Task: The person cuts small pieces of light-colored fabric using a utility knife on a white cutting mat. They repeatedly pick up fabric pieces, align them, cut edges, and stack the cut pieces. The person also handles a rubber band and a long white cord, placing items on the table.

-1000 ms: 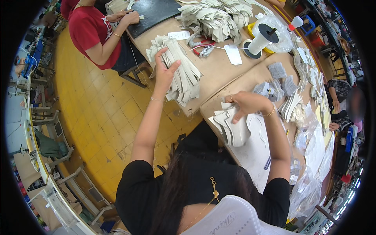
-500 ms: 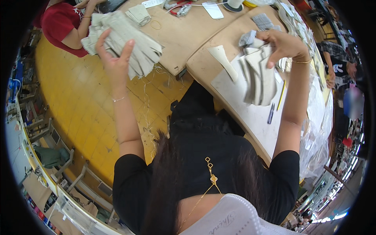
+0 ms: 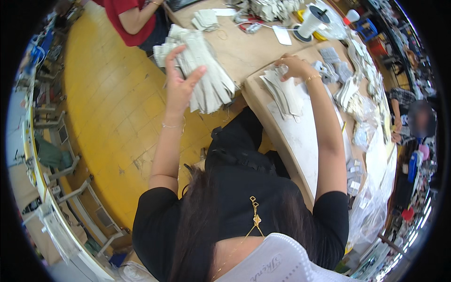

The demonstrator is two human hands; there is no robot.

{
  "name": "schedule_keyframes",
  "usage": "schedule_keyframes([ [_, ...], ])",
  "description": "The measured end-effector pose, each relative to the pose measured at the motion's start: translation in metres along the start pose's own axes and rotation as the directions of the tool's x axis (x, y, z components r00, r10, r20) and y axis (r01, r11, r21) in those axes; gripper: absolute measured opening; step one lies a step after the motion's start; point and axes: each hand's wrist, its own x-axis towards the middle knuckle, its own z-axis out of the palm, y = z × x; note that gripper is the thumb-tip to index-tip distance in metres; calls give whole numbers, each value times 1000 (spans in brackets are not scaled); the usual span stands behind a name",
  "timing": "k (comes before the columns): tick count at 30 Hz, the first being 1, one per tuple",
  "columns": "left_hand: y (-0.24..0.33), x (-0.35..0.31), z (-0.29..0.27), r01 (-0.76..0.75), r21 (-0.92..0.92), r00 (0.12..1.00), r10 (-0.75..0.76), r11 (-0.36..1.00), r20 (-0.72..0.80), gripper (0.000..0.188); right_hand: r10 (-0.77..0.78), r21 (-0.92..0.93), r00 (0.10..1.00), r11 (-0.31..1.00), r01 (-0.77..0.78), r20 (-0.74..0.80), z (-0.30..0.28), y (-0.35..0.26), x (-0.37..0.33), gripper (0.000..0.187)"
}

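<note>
head view: a thick bundle of pale grey cloth strips (image 3: pixel 209 87) is gripped by the left hand (image 3: pixel 180 91) over the brown worktop's (image 3: pixel 244 50) left edge; a thinner off-white stack (image 3: pixel 284 97) is pinched by the right hand (image 3: pixel 295 68). ends are best kept aligned.

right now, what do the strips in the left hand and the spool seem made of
Strips in the left hand: probably matte fabric, from their dull, flexible-looking layers. Spool: white winding likely thread or cord, wound evenly; dark flange looks smooth, perhaps plastic.
</note>
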Motion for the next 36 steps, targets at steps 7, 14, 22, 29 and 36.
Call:
schedule_keyframes([
  [7, 10, -22, 42, -149, 79, 974, 132, 986, 182, 110, -150, 416, 657, 666, 620, -739, 1, -89, -85, 61],
  [14, 20, -40, 79, -302, 152, 870, 207, 941, 448, 130, -39, 232, 381, 736, 636, -924, -20, -125, -136, 88],
  [22, 11, -50, 94, -322, 42, 800, 248, 946, 547, 127, -131, 271, 507, 719, 640, -852, -30, -103, -154, 82],
  [29, 5, -43, 99, -483, 247, 727, 228, 840, 647, 103, -41, 401, 606, 713, 574, -794, -29, -97, -148, 74],
  [36, 1, -16, 121, -173, 312, 786, -60, 934, 615, 96, -13, 465, 685, 724, 509, -729, -32, -72, -124, 66],
])
